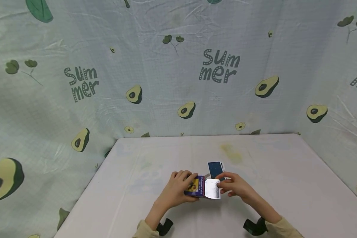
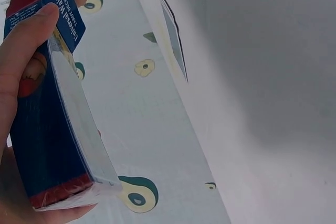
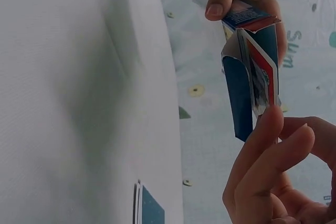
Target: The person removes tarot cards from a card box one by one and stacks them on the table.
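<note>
My left hand [image 1: 177, 189] grips a blue and purple tarot deck box [image 1: 200, 186], lettered "Universal Waite" and held sideways above the table. Its mouth faces right, and an open flap [image 2: 64, 17] sticks out there. In the right wrist view, a red-bordered card [image 3: 266, 69] juts from the mouth beside a blue flap [image 3: 239, 100]. My right hand [image 1: 236, 186] pinches the outer end of that card between fingers and thumb. Just behind the right fingers, a small stack of dark blue-backed cards [image 1: 215, 168] lies slightly fanned on the table.
The white table [image 1: 142, 165] has a yellowish stain beyond the cards. Around it hangs a pale cloth [image 1: 154, 69] printed with avocados and the word "summer". Dark straps [image 1: 165, 227] sit at both wrists, near the beige sleeves.
</note>
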Demonstrator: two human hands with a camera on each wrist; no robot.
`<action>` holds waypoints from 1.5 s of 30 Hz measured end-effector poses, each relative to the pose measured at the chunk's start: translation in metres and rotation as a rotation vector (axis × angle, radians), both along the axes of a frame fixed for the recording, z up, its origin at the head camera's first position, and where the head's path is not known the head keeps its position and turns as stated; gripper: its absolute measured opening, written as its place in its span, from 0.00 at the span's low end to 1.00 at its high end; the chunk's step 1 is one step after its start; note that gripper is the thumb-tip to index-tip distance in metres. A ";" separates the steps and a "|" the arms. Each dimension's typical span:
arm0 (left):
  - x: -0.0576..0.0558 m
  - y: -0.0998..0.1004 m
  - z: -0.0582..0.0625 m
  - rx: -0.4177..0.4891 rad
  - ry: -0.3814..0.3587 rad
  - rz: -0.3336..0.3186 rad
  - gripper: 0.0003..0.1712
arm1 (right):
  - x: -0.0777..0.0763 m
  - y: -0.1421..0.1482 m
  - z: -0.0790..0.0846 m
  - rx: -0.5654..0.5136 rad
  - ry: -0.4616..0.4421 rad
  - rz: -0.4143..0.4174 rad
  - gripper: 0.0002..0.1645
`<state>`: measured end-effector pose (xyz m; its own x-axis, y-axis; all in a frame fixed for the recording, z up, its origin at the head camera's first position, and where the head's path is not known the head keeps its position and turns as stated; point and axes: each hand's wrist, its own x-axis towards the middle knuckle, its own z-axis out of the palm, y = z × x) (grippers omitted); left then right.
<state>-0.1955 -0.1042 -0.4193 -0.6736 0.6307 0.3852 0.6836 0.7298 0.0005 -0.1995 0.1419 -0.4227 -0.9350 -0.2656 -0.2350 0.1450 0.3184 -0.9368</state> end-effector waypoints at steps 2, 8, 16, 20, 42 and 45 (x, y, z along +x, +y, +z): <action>0.001 -0.002 0.000 -0.006 0.001 -0.001 0.42 | 0.001 0.002 -0.001 -0.003 -0.006 0.007 0.25; 0.003 -0.006 0.000 -0.018 -0.024 0.005 0.43 | 0.001 0.010 -0.002 -0.014 0.007 0.048 0.25; 0.002 -0.013 -0.004 -0.007 -0.060 0.016 0.43 | -0.001 0.020 -0.003 -0.039 0.003 0.087 0.23; 0.002 -0.014 -0.006 0.000 -0.074 0.013 0.42 | -0.002 0.024 -0.005 -0.052 -0.012 0.090 0.21; 0.002 -0.017 -0.011 0.004 -0.059 0.032 0.43 | 0.003 0.034 -0.005 -0.074 -0.046 0.083 0.18; 0.002 -0.017 -0.010 -0.001 -0.062 0.037 0.43 | 0.003 0.034 -0.005 -0.074 -0.056 0.076 0.18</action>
